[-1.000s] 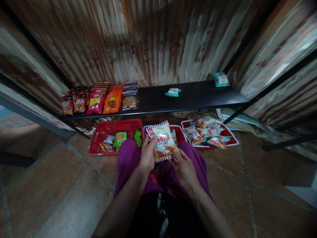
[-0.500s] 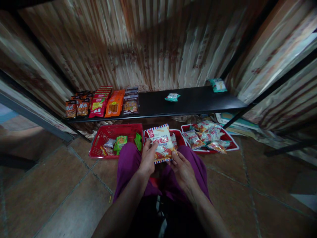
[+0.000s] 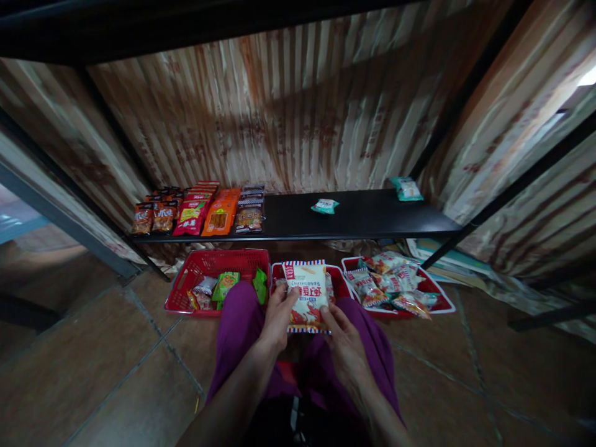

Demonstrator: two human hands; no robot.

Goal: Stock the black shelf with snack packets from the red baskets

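Note:
A white snack bag (image 3: pixel 307 292) with red lettering and striped ends is held upright between my hands, above my knees. My left hand (image 3: pixel 278 316) grips its left edge, thumb across the front. On the lower right edge, my right hand (image 3: pixel 342 332) closes with its thumb on the front. Behind the bag stands the middle red basket (image 3: pixel 342 282), largely hidden by the bag and my knees; more white packets show inside it.
A black shelf (image 3: pixel 288 217) carries orange snack packs (image 3: pixel 222 211), red packs (image 3: pixel 193 214), dark packs (image 3: pixel 250 214), brown packs (image 3: pixel 162 216) and two teal packets (image 3: pixel 325 205). The left red basket (image 3: pixel 209 264) and the right white-rimmed basket (image 3: pixel 444 304) hold assorted packets.
My view has tilted up, so the shelf and baskets sit lower in the picture. The snack bag stays in both hands and now stands straighter, less turned.

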